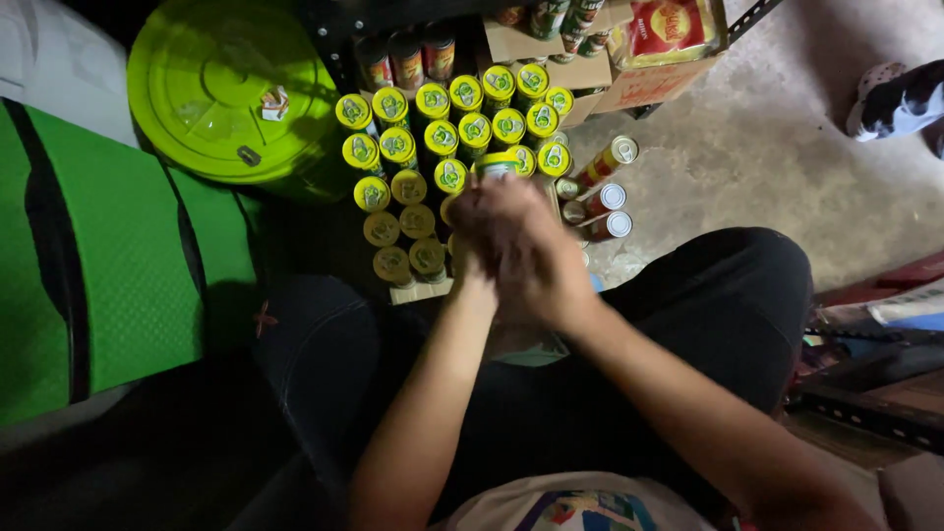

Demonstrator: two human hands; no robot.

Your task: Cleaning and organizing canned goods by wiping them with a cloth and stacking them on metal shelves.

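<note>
Hands meet right in front of me, low over the front edge of a block of cans. My left hand (482, 221) and my right hand (536, 261) are pressed together and blurred, fingers curled around one another, and I cannot tell how far either is open or whether anything sits between them. A green-topped can (497, 163) stands just beyond the knuckles, its lid partly covered by them; whether a finger touches it I cannot say.

The upright cans (442, 138) stand packed in rows on the floor, yellow rims with green pull-tab lids at the back and plain gold lids (408, 187) in the nearer rows to my left. They rest on a flat piece of cardboard (418, 292) whose corner shows under the nearest gold lids. To my right of the hands three red-labelled cans (605, 197) lie on their sides on the concrete floor (767, 167), silver ends turned toward me, just beside the block.

Behind the rows, a cardboard box (639, 84) holds more cans and a red and yellow packet (669, 28). A lime-green round lid (231, 88) lies at far left, close to the back rows, next to a green bag with black stripes (108, 265). My knees in dark trousers (728, 295) frame the hands on both sides. At top right a patterned shoe (900, 98) rests on the floor, well apart from the cans.
</note>
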